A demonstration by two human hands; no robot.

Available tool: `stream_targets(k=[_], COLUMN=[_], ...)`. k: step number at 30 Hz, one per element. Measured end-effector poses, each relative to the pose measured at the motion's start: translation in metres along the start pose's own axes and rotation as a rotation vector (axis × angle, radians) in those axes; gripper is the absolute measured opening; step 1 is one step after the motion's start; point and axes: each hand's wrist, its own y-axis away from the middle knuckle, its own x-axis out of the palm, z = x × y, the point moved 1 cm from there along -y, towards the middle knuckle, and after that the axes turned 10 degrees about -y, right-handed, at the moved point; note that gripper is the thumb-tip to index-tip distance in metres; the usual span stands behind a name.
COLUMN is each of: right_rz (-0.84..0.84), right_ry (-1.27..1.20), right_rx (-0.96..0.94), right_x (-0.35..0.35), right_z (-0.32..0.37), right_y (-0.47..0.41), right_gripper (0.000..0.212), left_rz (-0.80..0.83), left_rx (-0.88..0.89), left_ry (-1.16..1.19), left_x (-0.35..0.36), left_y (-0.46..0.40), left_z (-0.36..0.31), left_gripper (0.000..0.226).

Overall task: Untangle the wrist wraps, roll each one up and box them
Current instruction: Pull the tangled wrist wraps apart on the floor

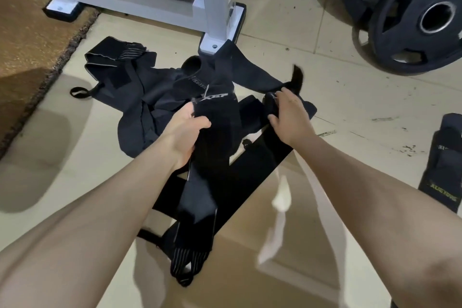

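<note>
Dim indoor light, soft shadows, wide-angle edge distortion.

"XUEYING" in green on black wrap [442, 182] at right, partial "XEP" on tangled wrap [215, 97]

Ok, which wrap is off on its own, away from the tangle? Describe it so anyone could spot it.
Start at the big black weight plate leaning at top right, then drop down the tiled floor to the right edge. The lone wrap lies there flat, apart from the pile between both hands, and carries yellow-green lettering.
</note>
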Motion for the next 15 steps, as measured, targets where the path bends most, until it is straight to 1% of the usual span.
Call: stream_targets(k=[2,3,4,5,6,7,8,9,10,11,13,15], right_rz=[0.021,0.032,0.067,0.114,0.157,0.172,0.179,0.174,0.158,0.126,-0.004,-0.103], right_ry=[0.166,0.203,0.206,0.180,0.150,0.120,0.100,0.070,-0.023,-0.184,-0.650,-1.097], right_rx=[0.052,0.121,0.195,0.265,0.323,0.348,0.349,0.342,0.358,0.396,0.450,0.430], right_x=[0.005,0.008,0.009,0.014,0.017,0.021,0.023,0.025,0.024,0.021,0.004,-0.023], right_z=[-0.008,-0.010,-0.012,-0.015,-0.017,-0.021,-0.025,-0.028,-0.030,-0.032,-0.028,-0.014], right_y=[-0.007,-0.010,-0.009,-0.005,0.000,0.002,0.003,0.004,0.006,0.009,0.021,0.041], right_gripper=[0.075,0.083,0.088,0.088,0.081,0.066,0.050,0.042,0.044,0.048,0.048,0.040], left_rz=[-0.005,0.000,0.020,0.045,0.062,0.079,0.096,0.115,0.133,0.139,0.095,-0.001], left_rx=[-0.027,-0.047,-0.061,-0.071,-0.086,-0.101,-0.113,-0.122,-0.132,-0.139,-0.122,-0.051], left_ry=[-0.030,-0.068,-0.111,-0.145,-0.162,-0.148,-0.118,-0.090,-0.084,-0.100,-0.179,-0.251], left_x=[-0.001,-0.001,-0.001,-0.001,-0.001,-0.001,-0.001,-0.001,0.000,0.000,-0.002,-0.003], left_y=[-0.004,-0.004,-0.004,-0.003,-0.001,0.001,0.004,0.007,0.012,0.015,0.019,0.026], left_z=[0.001,0.001,0.001,0.002,0.003,0.004,0.003,0.002,0.002,0.002,0.007,0.011], left_gripper=[0.049,0.052,0.055,0.058,0.059,0.057,0.049,0.036,0.023,0.016,0.013,0.014])
